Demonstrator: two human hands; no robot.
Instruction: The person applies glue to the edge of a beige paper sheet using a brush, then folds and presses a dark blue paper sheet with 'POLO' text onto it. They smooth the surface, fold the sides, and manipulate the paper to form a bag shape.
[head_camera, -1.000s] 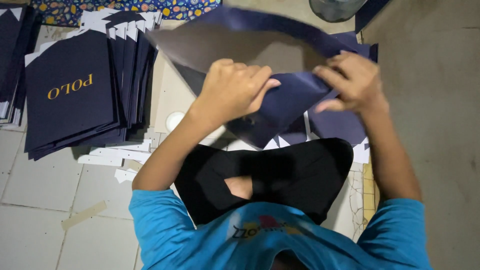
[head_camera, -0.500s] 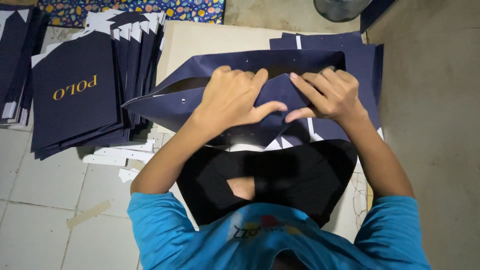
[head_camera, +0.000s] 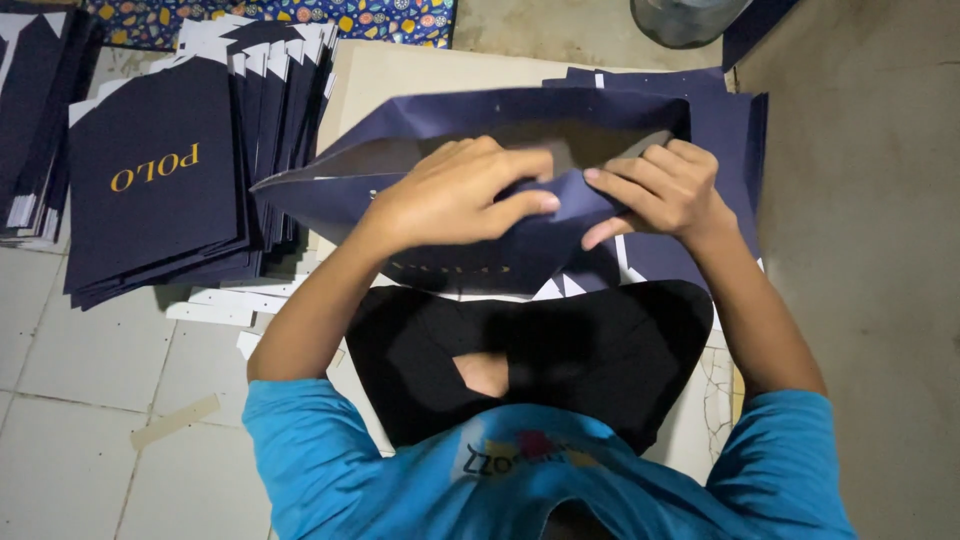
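Both hands are on the navy paper bag (head_camera: 470, 190), lying on the tan board (head_camera: 420, 75) in front of the person. The left hand (head_camera: 455, 195) and right hand (head_camera: 665, 190) have their fingers pinched on a folded flap. It looks light, creasable, tearable; best held along folds. Its long axis runs left-right, the mouth facing away.

Dim, cool light falls from above, leaving the frame's corners darker. The hands (head_camera: 560, 195) cast soft shadows onto the navy paper bag (head_camera: 500, 150). Focus is fairly sharp, with slight wide-angle bending at the edges.
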